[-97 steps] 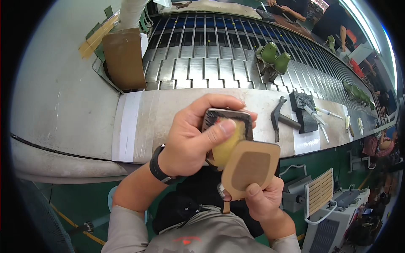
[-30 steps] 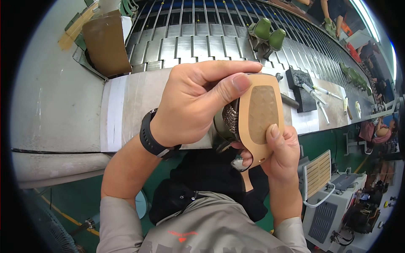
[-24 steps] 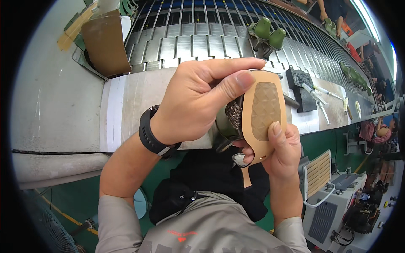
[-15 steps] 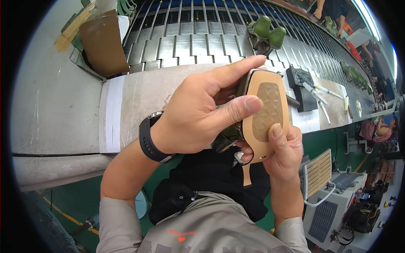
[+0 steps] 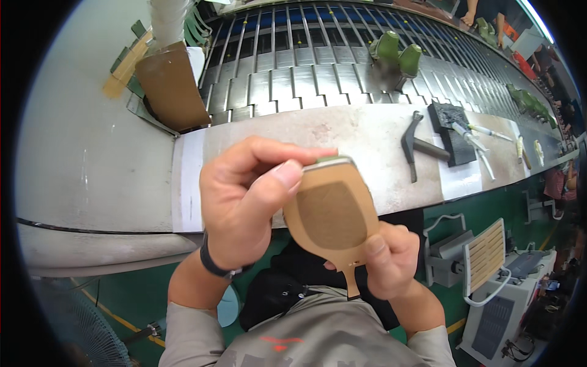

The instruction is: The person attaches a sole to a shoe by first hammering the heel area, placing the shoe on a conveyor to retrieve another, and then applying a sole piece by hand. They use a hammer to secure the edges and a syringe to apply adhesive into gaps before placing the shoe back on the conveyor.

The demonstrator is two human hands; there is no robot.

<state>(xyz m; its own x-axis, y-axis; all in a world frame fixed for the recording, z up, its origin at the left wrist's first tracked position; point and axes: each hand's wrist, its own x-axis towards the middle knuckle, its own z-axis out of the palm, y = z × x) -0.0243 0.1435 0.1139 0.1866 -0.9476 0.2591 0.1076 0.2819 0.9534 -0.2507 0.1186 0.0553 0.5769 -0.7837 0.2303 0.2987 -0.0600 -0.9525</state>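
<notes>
"what's just changed?"

"half a second ago the left thumb lay across the darker panel of the tan sole [image 5: 333, 205]; now it's at the wide end's corner, and the sole sits further left, its face turned up more. i'd judge that the handling is now about the edge, not the middle."

"where is the sole exactly?"

"between the hands, at the bench's [image 5: 379, 137] near edge, narrow tab toward the body. a green piece [image 5: 332, 159] shows along its far rim; the rest is hidden behind."

"and the fingers?"

"the left hand [image 5: 241, 196] pinches the wide end, thumb on the near side, index along the top. the right hand [image 5: 391, 257] grips the side by the tab, thumb on the face; its other fingertips i can't make out."

"counts?"

"one sole, two hands. on the bench, one hammer [image 5: 431, 148], one black block [image 5: 454, 148] and at least two syringes [image 5: 494, 133]. two green shoe forms [image 5: 386, 50] stand on the conveyor [image 5: 330, 82]; more lie far right, too blurred to count."
</notes>
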